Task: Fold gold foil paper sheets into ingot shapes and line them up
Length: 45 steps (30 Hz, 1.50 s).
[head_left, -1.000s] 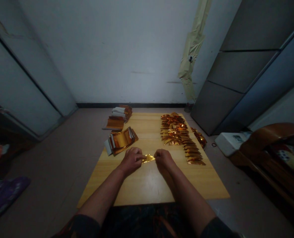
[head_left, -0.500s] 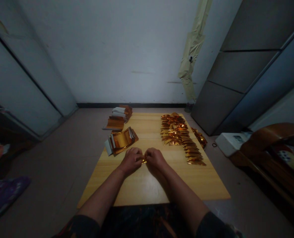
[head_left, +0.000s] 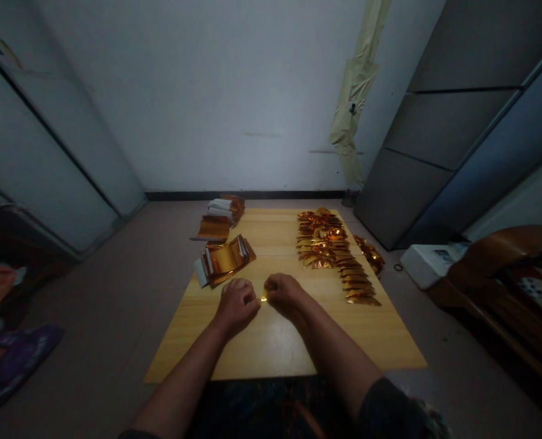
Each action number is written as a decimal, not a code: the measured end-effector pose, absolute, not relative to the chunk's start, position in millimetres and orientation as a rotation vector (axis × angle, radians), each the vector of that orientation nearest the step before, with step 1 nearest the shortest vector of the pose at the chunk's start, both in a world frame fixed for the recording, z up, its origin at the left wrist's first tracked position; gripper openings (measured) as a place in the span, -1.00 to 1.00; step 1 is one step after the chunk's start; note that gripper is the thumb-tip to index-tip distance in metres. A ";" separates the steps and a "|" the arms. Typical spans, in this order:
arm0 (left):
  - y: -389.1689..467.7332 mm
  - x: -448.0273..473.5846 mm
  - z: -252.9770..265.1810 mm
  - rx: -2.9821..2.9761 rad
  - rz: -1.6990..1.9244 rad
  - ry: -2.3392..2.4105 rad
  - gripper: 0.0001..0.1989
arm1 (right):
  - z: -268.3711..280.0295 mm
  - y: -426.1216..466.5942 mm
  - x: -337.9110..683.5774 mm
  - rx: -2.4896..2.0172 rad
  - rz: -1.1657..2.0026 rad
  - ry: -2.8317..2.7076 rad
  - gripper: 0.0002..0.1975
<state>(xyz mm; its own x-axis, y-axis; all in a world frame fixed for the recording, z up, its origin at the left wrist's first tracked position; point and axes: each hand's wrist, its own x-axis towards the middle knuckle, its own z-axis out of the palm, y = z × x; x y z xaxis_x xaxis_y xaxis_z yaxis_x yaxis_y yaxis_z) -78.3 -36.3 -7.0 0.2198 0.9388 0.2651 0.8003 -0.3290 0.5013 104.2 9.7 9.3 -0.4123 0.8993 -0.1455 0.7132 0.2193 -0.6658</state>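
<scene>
A small piece of gold foil paper (head_left: 264, 297) shows between my two hands above the wooden table, mostly hidden by fingers. My left hand (head_left: 236, 306) is closed, its thumb and fingertips pinching the paper's left edge. On the other side, my right hand (head_left: 285, 291) has its fingers curled round the rest of it. Beyond my left hand lies a fanned stack of gold foil sheets (head_left: 226, 259) with pale backs. To the right, folded gold foil pieces (head_left: 323, 241) overlap in rows, and a shorter row (head_left: 356, 280) runs toward me.
The low wooden table (head_left: 271, 353) stands near a white wall. More foil sheets (head_left: 213, 228) sit at its far left corner, and another foil heap (head_left: 369, 253) is beyond its right edge. A grey refrigerator (head_left: 417, 134), a white box (head_left: 428, 265) and wooden furniture (head_left: 485, 286) flank the right.
My left hand has drawn slightly left and down, so the gap between my hands is wider. My right hand has turned a little over the foil paper.
</scene>
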 end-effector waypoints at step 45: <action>-36.5 -70.3 -11.2 2.094 0.612 1.822 -0.90 | 20.5 10.4 88.0 -1.837 0.845 -2.224 -0.82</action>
<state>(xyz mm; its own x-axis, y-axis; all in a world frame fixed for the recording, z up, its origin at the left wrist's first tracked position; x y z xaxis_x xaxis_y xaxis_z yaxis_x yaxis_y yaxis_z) -70.3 -36.5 -11.2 0.1057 0.9870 0.1210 0.8599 -0.1519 0.4873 88.0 10.4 20.5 -0.2474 0.9384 -0.2415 0.8621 0.0994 -0.4969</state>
